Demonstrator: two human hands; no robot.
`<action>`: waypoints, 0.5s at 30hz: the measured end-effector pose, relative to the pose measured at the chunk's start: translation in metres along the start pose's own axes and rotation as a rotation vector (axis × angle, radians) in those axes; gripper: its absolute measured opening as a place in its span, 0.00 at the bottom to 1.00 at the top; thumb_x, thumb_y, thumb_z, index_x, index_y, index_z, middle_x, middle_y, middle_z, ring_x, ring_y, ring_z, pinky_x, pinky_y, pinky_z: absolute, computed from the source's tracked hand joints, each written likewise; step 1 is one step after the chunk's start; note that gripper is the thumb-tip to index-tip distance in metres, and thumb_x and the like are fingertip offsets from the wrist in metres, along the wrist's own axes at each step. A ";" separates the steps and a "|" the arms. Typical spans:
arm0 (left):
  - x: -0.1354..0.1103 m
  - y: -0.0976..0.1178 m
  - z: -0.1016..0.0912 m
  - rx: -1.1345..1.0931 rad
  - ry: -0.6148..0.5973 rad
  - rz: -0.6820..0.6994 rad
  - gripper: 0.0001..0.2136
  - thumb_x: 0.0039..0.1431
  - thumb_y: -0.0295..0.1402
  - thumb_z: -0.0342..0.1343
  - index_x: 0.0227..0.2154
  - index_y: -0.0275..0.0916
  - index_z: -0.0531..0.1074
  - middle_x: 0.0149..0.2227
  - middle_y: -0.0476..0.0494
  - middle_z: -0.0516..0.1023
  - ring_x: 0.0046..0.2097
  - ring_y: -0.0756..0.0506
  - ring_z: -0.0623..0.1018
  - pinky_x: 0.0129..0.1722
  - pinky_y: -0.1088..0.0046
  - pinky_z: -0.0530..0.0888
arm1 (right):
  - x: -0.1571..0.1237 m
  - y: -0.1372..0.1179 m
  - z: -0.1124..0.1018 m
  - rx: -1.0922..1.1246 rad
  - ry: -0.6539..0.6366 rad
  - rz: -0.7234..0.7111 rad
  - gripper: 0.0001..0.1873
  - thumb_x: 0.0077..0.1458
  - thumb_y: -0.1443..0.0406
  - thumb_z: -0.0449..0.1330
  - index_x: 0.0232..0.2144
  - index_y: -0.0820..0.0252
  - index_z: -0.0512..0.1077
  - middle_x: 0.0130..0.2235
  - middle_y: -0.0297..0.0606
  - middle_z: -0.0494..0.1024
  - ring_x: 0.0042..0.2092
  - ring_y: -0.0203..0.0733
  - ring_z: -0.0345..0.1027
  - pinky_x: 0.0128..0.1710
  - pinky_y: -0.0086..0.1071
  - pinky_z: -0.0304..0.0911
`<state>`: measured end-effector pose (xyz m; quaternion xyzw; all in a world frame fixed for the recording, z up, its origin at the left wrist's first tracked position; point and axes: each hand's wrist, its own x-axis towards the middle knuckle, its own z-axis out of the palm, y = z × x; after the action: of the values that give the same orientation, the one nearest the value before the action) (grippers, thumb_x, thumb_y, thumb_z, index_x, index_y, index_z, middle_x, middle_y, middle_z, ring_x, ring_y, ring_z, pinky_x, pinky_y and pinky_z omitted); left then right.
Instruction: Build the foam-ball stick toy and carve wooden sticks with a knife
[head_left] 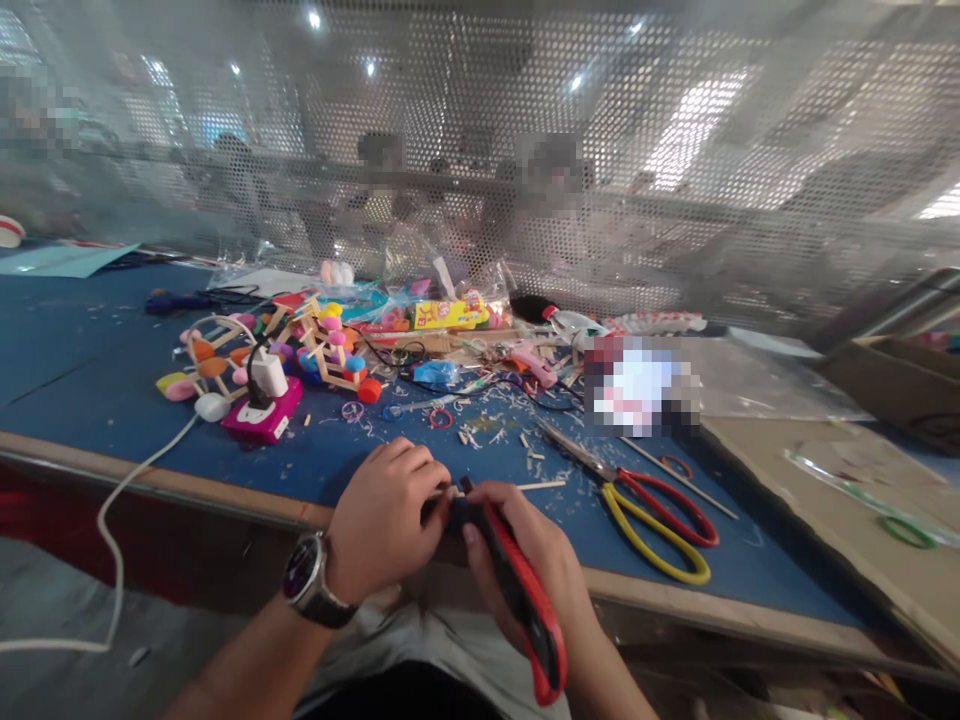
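My right hand (536, 560) is closed round a red-and-black handled cutting tool (525, 600), its handle pointing down toward me. My left hand (386, 520), with a wristwatch (307, 580) on the wrist, is curled with the fingers pinched on a thin wooden stick (450, 492) at the tool's jaws. Both hands meet at the near edge of the blue table (90, 370). Scissors with red and yellow handles (652, 515) lie just to the right of my right hand. Wood shavings and short stick pieces (510, 435) are scattered beyond my hands.
A pile of small stick models with coloured balls (300, 345), a pink box with a white plug and cable (262, 405), packets and a glue gun (532, 362) fill the table's middle. A perforated metal screen (480, 150) stands behind. Cardboard sheets (825, 490) lie at right.
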<state>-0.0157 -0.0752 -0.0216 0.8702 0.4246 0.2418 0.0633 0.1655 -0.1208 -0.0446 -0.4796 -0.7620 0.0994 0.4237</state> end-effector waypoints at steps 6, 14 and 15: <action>0.000 0.000 0.001 -0.008 0.012 0.007 0.07 0.68 0.30 0.53 0.35 0.38 0.75 0.36 0.43 0.77 0.42 0.40 0.73 0.43 0.59 0.70 | -0.003 0.001 -0.005 0.169 0.005 0.153 0.08 0.65 0.62 0.55 0.47 0.53 0.65 0.33 0.31 0.81 0.30 0.39 0.78 0.30 0.27 0.69; 0.000 0.000 0.001 -0.003 0.017 0.008 0.06 0.68 0.29 0.54 0.35 0.39 0.75 0.36 0.44 0.77 0.42 0.40 0.73 0.43 0.60 0.70 | -0.002 0.003 -0.007 0.164 0.004 0.160 0.06 0.66 0.59 0.56 0.42 0.53 0.67 0.27 0.29 0.78 0.25 0.38 0.73 0.26 0.27 0.65; 0.000 0.000 0.002 -0.003 0.018 0.010 0.06 0.68 0.30 0.54 0.35 0.39 0.75 0.36 0.44 0.77 0.42 0.40 0.73 0.43 0.60 0.70 | -0.001 0.003 -0.007 0.160 0.014 0.158 0.07 0.66 0.58 0.56 0.41 0.53 0.67 0.27 0.29 0.77 0.25 0.37 0.72 0.25 0.27 0.65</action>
<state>-0.0154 -0.0749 -0.0231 0.8699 0.4205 0.2507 0.0598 0.1726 -0.1223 -0.0426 -0.5037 -0.7083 0.1896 0.4567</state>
